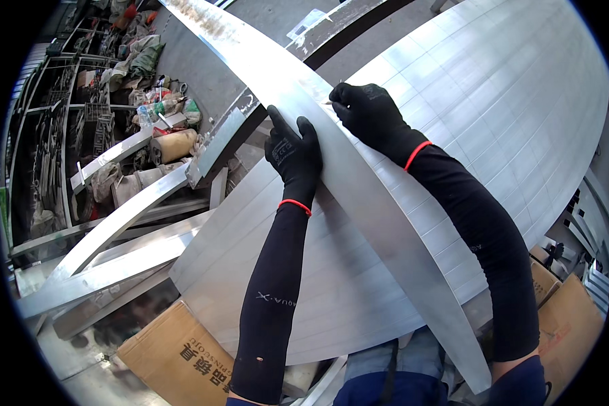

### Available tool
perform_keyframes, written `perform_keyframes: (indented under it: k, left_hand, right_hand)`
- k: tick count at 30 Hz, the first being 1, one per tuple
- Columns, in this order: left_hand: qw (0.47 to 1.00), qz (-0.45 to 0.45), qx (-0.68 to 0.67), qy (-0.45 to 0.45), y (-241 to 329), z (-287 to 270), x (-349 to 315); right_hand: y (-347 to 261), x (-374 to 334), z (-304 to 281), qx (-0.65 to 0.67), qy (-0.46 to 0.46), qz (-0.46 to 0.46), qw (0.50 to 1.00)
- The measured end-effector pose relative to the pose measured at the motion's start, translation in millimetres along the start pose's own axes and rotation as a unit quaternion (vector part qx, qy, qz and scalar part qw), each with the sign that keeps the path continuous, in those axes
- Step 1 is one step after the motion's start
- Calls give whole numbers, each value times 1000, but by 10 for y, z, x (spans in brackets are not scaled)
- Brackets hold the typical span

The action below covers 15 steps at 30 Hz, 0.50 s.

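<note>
A long, smooth silver metal bar [365, 216] runs from the far left down toward my body at the lower right. My left hand [294, 152], in a black glove with a red cuff, grips the bar's left edge, thumb and forefinger showing. Just across the bar, my right hand [372, 116], gloved the same way, is closed in a pinch near the bar's right edge. Something small and pale shows at its fingertips, too small to name. Beneath both hands lies a wide silver metal panel [480, 115] marked with a grid of thin lines.
Dark-edged support beams [227, 132] pass under the panel. Shelving with bags and bundled scrap [149, 108] stands at the left, beside loose metal lengths [115, 264]. Flattened cardboard [172, 355] lies at the lower left, with another cardboard box [568, 331] at the lower right.
</note>
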<state>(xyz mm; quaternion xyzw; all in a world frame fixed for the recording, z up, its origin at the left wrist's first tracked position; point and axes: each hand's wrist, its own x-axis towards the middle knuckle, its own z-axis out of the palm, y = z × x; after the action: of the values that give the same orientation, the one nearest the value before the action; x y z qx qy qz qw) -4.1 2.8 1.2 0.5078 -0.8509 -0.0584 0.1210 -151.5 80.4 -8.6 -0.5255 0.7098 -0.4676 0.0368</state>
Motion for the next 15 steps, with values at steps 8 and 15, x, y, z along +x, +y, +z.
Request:
perform_keyframes:
  k: [8,15]
  left_hand:
    - [998,31,-14,47,-92,77,18]
    - [996,47,-10,69,-145,163,23]
  right_hand:
    - [-1,-13,104,-24,-13,-19,999]
    - [-13,-36,64,-66,-54,-46,995]
